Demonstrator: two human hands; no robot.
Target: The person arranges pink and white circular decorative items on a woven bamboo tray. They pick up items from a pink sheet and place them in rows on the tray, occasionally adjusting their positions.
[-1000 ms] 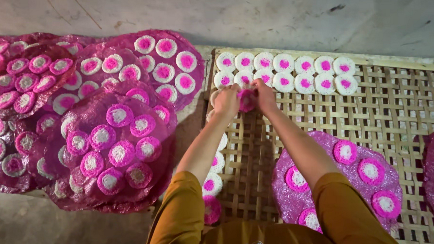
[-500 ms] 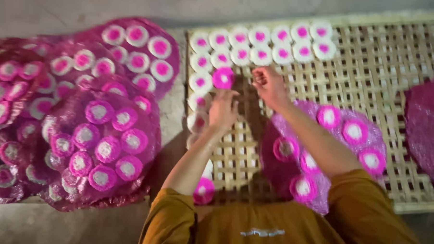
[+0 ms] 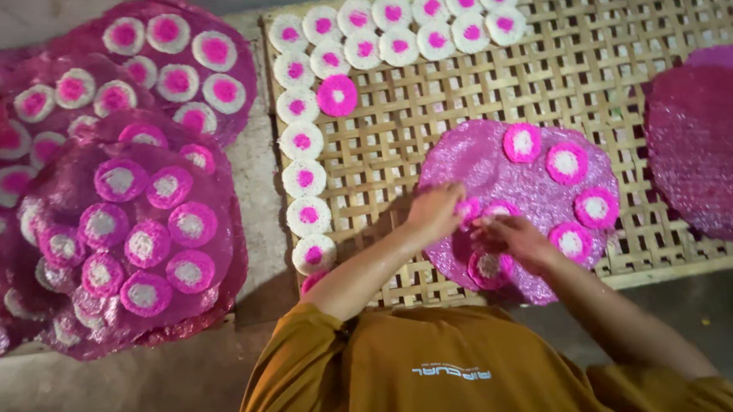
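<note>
Pink and glittery, a large round mat [image 3: 470, 158] lies on the woven bamboo rack [image 3: 621, 67], and both hands work at its near edge. The left hand [image 3: 434, 213] has its fingers curled together on a small pink-rimmed disc [image 3: 467, 208] at the mat's left side, seemingly pinching it. The right hand [image 3: 510, 235] rests just beside it, fingers bent over another disc [image 3: 501, 210], though whether they grip it cannot be told. More discs with pink rims and white centres [image 3: 566, 162] sit around the mat's right half. Along the rack's left and far edges runs a row of white discs with pink centres [image 3: 305, 178], with one lone pink disc [image 3: 337, 96] beside them. To the left, stacked mats loaded with discs [image 3: 140, 230] overlap.
</note>
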